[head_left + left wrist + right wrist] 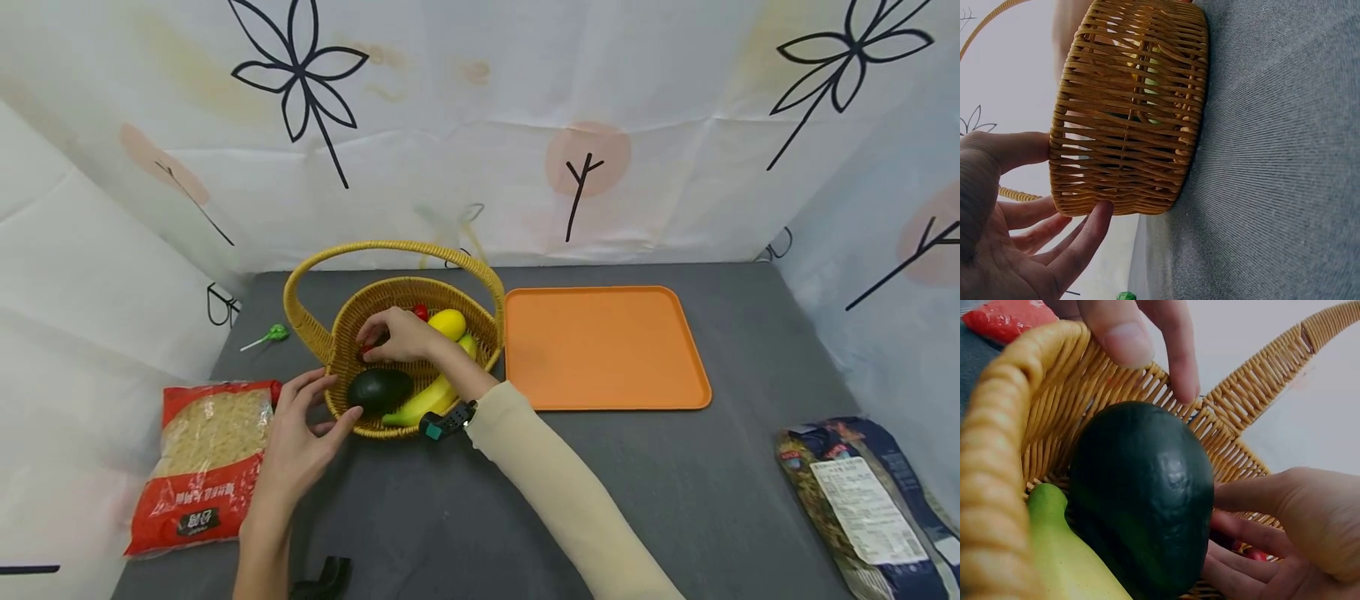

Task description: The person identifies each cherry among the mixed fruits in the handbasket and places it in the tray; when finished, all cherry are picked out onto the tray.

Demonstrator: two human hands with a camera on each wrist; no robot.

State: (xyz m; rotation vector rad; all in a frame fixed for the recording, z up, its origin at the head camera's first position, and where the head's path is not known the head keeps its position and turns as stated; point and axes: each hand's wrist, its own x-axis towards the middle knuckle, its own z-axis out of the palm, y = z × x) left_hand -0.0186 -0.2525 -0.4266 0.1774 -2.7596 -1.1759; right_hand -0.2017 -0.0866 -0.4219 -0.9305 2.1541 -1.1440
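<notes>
Far left we see a red noodle bag (204, 462) on the grey table (660, 492). Left hand (300, 433) relaxed, straight fingers (1082, 240) touching the basket (341, 337) wall outside. Inside lie an avocado (378, 389), a banana (423, 402) and a lemon (447, 323). Right hand (401, 335) reaches in, fingers curled over a small red thing (367, 348) (grip unclear). Orange tray (600, 346) sits just right.

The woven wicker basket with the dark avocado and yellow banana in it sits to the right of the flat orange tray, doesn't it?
Not quite: the woven wicker basket, holding the dark avocado and yellow banana, sits to the left of the flat orange tray, as the head view shows.
</notes>
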